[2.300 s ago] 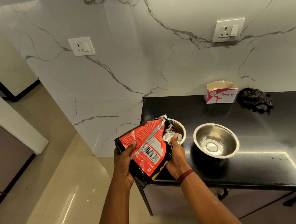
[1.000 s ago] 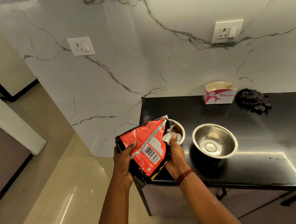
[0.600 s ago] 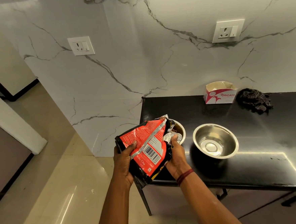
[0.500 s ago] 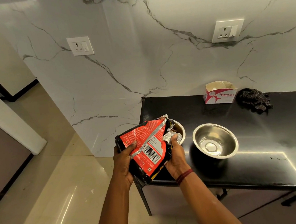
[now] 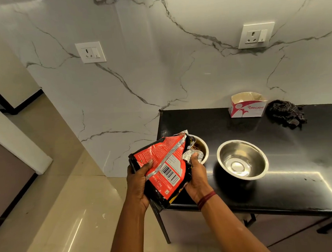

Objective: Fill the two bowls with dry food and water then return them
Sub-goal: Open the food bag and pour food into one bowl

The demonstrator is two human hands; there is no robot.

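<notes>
A red and black dry food bag [image 5: 164,165] is tilted with its torn silver mouth over a steel bowl [image 5: 203,147] at the left end of the black countertop [image 5: 283,188]. Brown kibble shows inside that bowl, which the bag mostly hides. My left hand [image 5: 138,185] grips the bag's lower left side. My right hand [image 5: 196,175] pinches the bag's crumpled mouth next to the bowl's rim. A second steel bowl [image 5: 242,160], with no food in it, stands just to the right.
A pink and white Origami carton [image 5: 246,105] and a dark crumpled cloth [image 5: 287,113] sit at the back against the marble wall. Two wall sockets are above. The counter's left edge drops to a tiled floor [image 5: 59,212].
</notes>
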